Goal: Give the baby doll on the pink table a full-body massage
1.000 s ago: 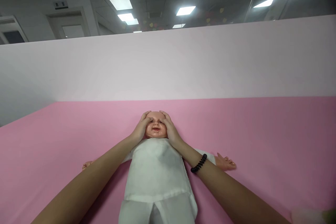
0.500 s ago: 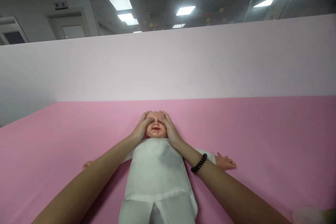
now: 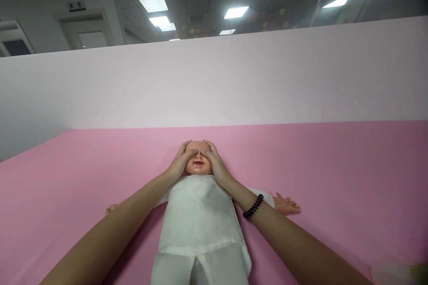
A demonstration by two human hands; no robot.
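A baby doll point(image 3: 202, 213) in white clothes lies on its back on the pink surface, its arms spread to both sides. My left hand point(image 3: 180, 160) is wrapped round the side of the doll's head on the left, thumb across the eye. On the other side, my right hand point(image 3: 217, 162) cups the head the same way, its thumb laid over the other eye. The two thumb tips nearly meet at the nose bridge. The doll's mouth and forehead show between my hands; its eyes are covered. A black coiled band point(image 3: 253, 206) circles my right wrist.
The pink surface point(image 3: 327, 164) spreads out around the doll. Behind it rises a white panel point(image 3: 214, 82). A blurred pale and green object point(image 3: 391, 274) lies at the lower right corner. Beyond the panel are a door point(image 3: 88, 33) and ceiling lights.
Both thumbs have slid inward over the doll's eyes toward the nose. The rest of each hand stays round the head, and the doll keeps its place.
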